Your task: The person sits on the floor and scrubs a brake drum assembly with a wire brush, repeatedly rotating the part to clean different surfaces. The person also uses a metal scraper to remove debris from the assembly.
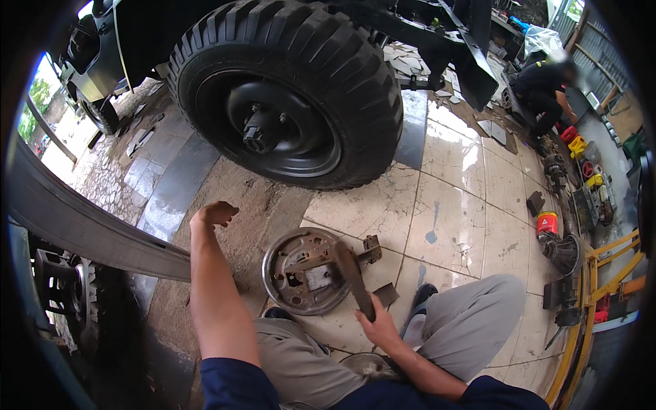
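My right hand [380, 324] grips the lower end of a curved, dark brown brake shoe [354, 279], seen nearly edge-on. It slants over the right part of a round, rusty brake backing plate [281, 295] lying on the tiles between my feet and hides some of it. A metal bracket [371, 249] juts out at the plate's right side. Off to the left, my left hand [217, 214] hovers with loosely bent fingers and nothing visible in them. It is apart from the plate and nearest to the big black wheel [283, 123].
A vehicle's wheel and dark frame fill the far side. A grey metal beam [102, 212] enters from the left. At right lie a red can [547, 223], axle parts [564, 254] and a yellow frame [588, 301]. Another person [543, 89] crouches at the far right.
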`<state>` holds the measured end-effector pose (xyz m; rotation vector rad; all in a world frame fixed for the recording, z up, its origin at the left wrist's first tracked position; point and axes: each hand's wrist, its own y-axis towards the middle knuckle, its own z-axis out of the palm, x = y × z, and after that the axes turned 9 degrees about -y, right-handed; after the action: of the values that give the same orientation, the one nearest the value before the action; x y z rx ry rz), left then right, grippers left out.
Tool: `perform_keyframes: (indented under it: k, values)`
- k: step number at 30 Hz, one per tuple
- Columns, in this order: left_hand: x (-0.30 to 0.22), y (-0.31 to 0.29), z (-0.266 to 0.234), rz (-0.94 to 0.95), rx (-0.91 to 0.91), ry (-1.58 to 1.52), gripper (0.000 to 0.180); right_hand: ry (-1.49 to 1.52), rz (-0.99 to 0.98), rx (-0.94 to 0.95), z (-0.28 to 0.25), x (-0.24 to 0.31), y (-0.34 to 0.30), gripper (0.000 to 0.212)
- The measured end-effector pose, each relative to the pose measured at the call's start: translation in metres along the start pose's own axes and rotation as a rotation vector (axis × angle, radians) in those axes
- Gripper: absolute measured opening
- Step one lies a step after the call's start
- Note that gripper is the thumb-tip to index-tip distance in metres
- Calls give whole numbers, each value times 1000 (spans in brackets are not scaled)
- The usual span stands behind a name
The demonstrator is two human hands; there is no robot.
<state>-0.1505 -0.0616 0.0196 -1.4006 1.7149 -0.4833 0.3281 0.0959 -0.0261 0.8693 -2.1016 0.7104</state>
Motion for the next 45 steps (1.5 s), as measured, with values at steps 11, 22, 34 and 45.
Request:
perform_keyframes:
  k: [11,22,34,45]
  values:
    - [7,-10,-9,15,-52,4,56,-3,144,137,-13,23,8,52]
    - [-39,3,-18,361,-285,404,48,4,67,100,-10,15,8,52]
    - [-61,10,187,658,305,588,41,13,49,60,0,5,3,50]
    - [-59,23,152,415,222,1020,42,-62,212,227,-4,20,-7,49]
